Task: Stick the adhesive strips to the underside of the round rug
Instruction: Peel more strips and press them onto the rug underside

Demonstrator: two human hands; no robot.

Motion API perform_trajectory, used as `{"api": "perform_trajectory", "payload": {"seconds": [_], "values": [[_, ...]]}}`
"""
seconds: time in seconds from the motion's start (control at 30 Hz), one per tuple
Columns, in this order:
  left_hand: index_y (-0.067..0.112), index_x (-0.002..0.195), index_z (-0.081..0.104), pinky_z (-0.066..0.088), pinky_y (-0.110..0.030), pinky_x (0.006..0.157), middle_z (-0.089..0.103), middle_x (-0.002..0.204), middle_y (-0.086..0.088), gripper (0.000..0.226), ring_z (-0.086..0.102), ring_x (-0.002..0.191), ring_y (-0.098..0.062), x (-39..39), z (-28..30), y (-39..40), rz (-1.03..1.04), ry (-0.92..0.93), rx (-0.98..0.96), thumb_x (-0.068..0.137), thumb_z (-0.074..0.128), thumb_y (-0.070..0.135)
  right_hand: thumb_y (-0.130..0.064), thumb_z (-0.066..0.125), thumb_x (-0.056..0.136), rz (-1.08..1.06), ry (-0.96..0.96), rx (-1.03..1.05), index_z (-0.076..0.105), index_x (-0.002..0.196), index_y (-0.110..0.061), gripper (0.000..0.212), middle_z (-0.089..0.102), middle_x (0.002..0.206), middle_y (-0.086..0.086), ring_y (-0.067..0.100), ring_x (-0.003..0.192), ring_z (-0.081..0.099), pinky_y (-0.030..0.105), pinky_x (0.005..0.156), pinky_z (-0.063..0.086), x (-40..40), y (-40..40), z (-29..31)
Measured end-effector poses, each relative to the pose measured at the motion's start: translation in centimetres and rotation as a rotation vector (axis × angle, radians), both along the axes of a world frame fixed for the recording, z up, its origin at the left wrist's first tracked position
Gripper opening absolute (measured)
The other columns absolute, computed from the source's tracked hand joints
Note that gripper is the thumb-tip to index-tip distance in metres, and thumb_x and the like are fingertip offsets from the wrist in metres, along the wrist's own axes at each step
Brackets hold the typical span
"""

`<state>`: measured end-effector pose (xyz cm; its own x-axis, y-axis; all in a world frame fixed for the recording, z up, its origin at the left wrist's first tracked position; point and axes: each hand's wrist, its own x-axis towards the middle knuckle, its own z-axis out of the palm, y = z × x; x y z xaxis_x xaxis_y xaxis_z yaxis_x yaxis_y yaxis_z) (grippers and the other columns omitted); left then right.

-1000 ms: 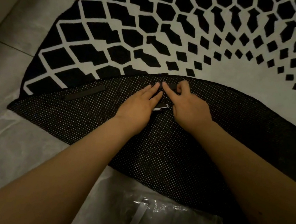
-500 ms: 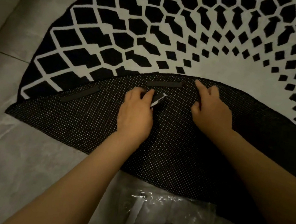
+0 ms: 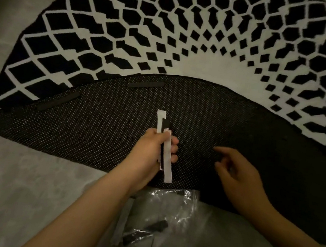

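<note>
- The round rug (image 3: 190, 33) is on the floor (image 3: 7, 165), with its near edge folded back over the patterned black-and-white top, so the dark dotted underside (image 3: 94, 135) faces up.
- Two black adhesive strips are already lying flat on that underside, close to the folded rim: one toward the left (image 3: 58, 101), angled, and one nearer the middle (image 3: 146, 84), almost level. They're well apart from each other.
- The left hand (image 3: 152, 149) is over the middle of the flap with its fingers curled round a small bunch of strips (image 3: 165, 148). I can see white backing paper and a black strip poking out the top of the fist, and another white length hanging out below. Can't tell exactly how many pieces are in there.
- So left grip: clenched on the strips. Right hand (image 3: 240, 175) is just beside it to the right, over the underside, fingers loosely bent and grasping nothing. Can't tell if it's touching the rug.
- Closer to the camera, a crinkly clear plastic bag (image 3: 166, 217) lies on the floor at the rug's near edge, with a few more dark strip pieces (image 3: 157, 226) inside and a pale strip (image 3: 120, 227) along its left side.
- Lighting's pretty dim, so the finer details are murky.
</note>
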<state>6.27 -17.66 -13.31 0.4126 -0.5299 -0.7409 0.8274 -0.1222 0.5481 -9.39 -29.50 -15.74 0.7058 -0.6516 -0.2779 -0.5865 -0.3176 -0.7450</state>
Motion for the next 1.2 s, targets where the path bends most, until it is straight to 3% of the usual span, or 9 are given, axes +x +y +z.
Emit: {"api": "perform_trajectory", "payload": {"seconds": [0.17, 0.33, 0.47, 0.63, 0.7, 0.87, 1.07, 1.2], "values": [[0.005, 0.107, 0.06, 0.055, -0.02, 0.064, 0.067, 0.09, -0.004, 0.016, 0.067, 0.073, -0.006, -2.6, 0.9, 0.8, -0.171, -0.106, 0.034, 0.094, 0.053, 0.013, -0.006, 0.059, 0.088, -0.125, -0.136, 0.117, 0.063, 0.098, -0.029, 0.026, 0.057, 0.073, -0.006, -0.002, 0.062, 0.051, 0.007, 0.062, 0.04, -1.3, 0.6, 2.2], [0.002, 0.109, 0.064, 0.056, -0.021, 0.066, 0.068, 0.085, -0.006, 0.023, 0.068, 0.074, -0.01, -4.8, 1.6, 1.9, -0.228, -0.025, -0.018, 0.087, 0.061, 0.011, -0.008, 0.062, 0.087, -0.078, -0.275, 0.187, 0.065, 0.096, -0.027, 0.021, 0.051, 0.067, -0.009, -0.002, 0.058, 0.047, 0.008, 0.058, 0.039, -1.5, 2.1, 4.4], [0.001, 0.107, 0.066, 0.056, -0.023, 0.063, 0.07, 0.087, -0.009, 0.024, 0.068, 0.075, -0.014, -5.4, 2.1, 2.4, -0.243, -0.014, -0.038, 0.084, 0.063, 0.008, -0.013, 0.067, 0.084, 0.035, -0.293, 0.076, 0.065, 0.096, -0.028, 0.019, 0.051, 0.065, -0.008, 0.0, 0.059, 0.049, 0.009, 0.058, 0.039, -1.0, 3.2, 4.2], [0.006, 0.105, 0.069, 0.059, -0.029, 0.075, 0.072, 0.098, -0.012, 0.033, 0.069, 0.086, -0.019, -5.2, 1.9, 2.8, -0.257, -0.023, -0.02, 0.074, 0.069, 0.015, -0.027, 0.068, 0.08, 0.061, -0.339, -0.081, 0.068, 0.092, -0.029, 0.012, 0.054, 0.069, -0.004, 0.003, 0.063, 0.05, 0.009, 0.06, 0.04, -0.7, 3.3, 3.3], [0.007, 0.106, 0.069, 0.058, -0.032, 0.077, 0.072, 0.1, -0.012, 0.028, 0.069, 0.087, -0.02, -4.9, 1.9, 2.8, -0.259, -0.009, -0.014, 0.079, 0.067, 0.014, -0.036, 0.062, 0.079, 0.068, -0.366, -0.136, 0.069, 0.092, -0.029, 0.016, 0.054, 0.07, -0.007, 0.004, 0.064, 0.051, 0.009, 0.062, 0.04, -0.4, 3.0, 3.2], [0.004, 0.104, 0.067, 0.059, -0.027, 0.073, 0.073, 0.097, -0.012, 0.02, 0.071, 0.088, -0.017, -4.0, 1.9, 3.0, -0.216, 0.06, -0.057, 0.087, 0.059, 0.009, -0.037, 0.059, 0.08, 0.083, -0.37, -0.189, 0.07, 0.087, -0.026, 0.017, 0.056, 0.071, -0.005, 0.007, 0.063, 0.052, 0.012, 0.059, 0.041, 0.7, 2.5, 2.8], [0.002, 0.102, 0.067, 0.058, -0.024, 0.062, 0.071, 0.08, -0.007, 0.019, 0.068, 0.067, -0.012, -3.4, 2.0, 3.4, -0.212, 0.051, -0.039, 0.089, 0.058, 0.012, -0.03, 0.058, 0.082, 0.227, -0.353, -0.217, 0.062, 0.081, -0.021, 0.01, 0.052, 0.072, -0.009, 0.005, 0.064, 0.05, 0.013, 0.057, 0.04, 1.4, 2.9, 2.3], [0.007, 0.098, 0.06, 0.058, -0.026, 0.058, 0.073, 0.075, -0.004, 0.011, 0.069, 0.063, -0.012, -3.5, 2.1, 3.3, -0.162, 0.09, 0.004, 0.093, 0.051, 0.011, -0.03, 0.054, 0.08, 0.262, -0.315, -0.286, 0.053, 0.078, -0.026, 0.004, 0.049, 0.072, -0.008, 0.007, 0.063, 0.049, 0.018, 0.055, 0.042, 1.1, 3.3, 2.2]]}}
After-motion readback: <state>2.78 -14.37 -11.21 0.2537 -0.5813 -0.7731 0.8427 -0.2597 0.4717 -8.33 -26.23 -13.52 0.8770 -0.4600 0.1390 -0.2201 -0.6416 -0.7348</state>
